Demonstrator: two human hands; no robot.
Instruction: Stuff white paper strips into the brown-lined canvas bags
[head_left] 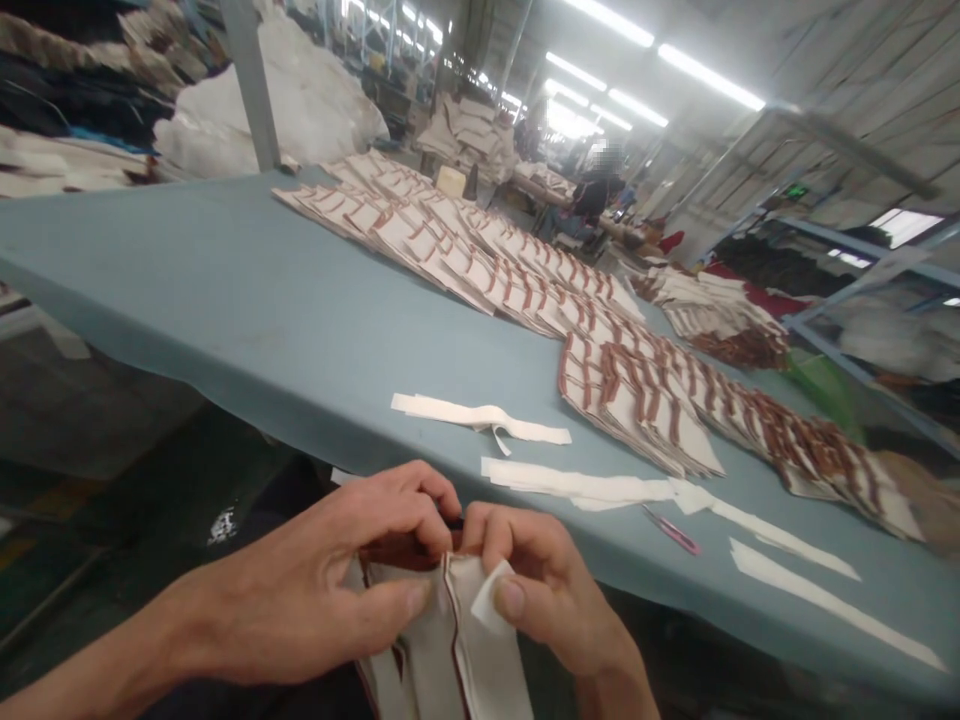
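Observation:
My left hand [337, 570] and my right hand [540, 590] meet just below the near edge of the blue-grey table [225, 290]. Both are closed on a cream fabric piece with a dark red-brown seam [450, 650], which hangs down between them. The left fingers pinch its top edge; the left thumb lies across the cloth. My right thumb and fingers pinch a small white tab [484, 600] at the piece's upper right corner. The lower part of the cloth runs out of the picture.
Long overlapping rows of cream pieces with red-brown stripes [525, 280] cross the table. White cloth strips [480, 417] [600, 487] lie near the front, beside a small pink tool [671, 530]. A seated person [596, 190] works far back; fabric piles and metal shelving [862, 300] surround.

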